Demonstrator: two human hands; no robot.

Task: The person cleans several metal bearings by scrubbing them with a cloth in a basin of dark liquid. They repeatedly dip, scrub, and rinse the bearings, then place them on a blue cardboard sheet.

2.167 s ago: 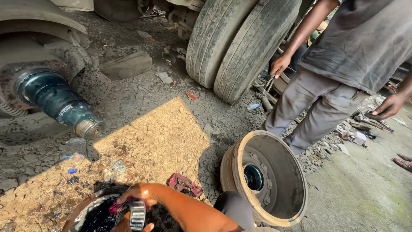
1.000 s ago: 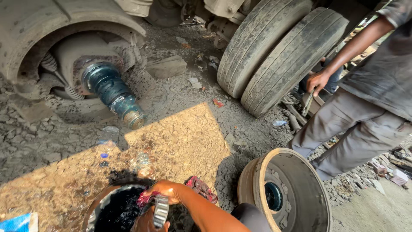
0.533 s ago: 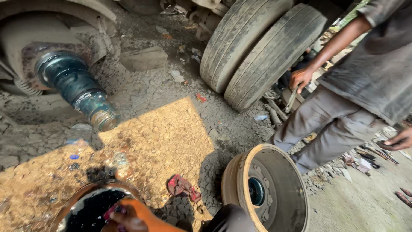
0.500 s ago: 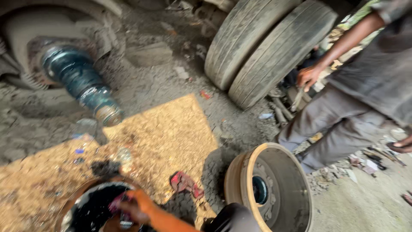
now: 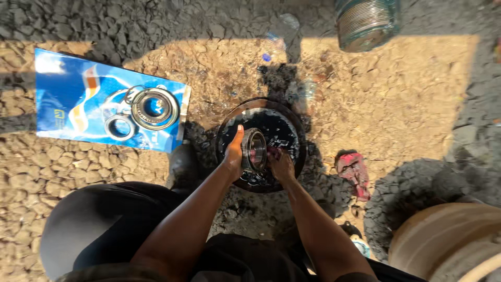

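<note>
crouching over the stony, sunlit ground, you have both hands down in a round dark basin of black oily liquid (image 5: pixel 284 122). your left hand (image 5: pixel 233 154) is closed on the outer side of a steel ring-shaped bearing with visible rollers (image 5: pixel 254 150), thumb up along its edge, holding it on edge just above the liquid. your right hand (image 5: pixel 282 164) sits against the bearing's other side, its fingers curled around a small reddish rag (image 5: pixel 273 153) pressed to the metal — so the bearing is clamped between both hands, over the middle of the basin.

to your left, well apart from the basin, a flat blue printed plastic sheet (image 5: pixel 68 99) lies on the gravel with a large steel bearing ring (image 5: pixel 154 108) and a smaller steel ring (image 5: pixel 119 127) resting on it, the two close together. a crumpled red cloth (image 5: pixel 353 172) lies on the ground to the right of the basin. beyond it, at the lower right corner, the rim of a tan brake drum (image 5: pixel 443 240) shows — and at the top edge, the threaded end of a greasy axle (image 5: pixel 365 21).
</note>
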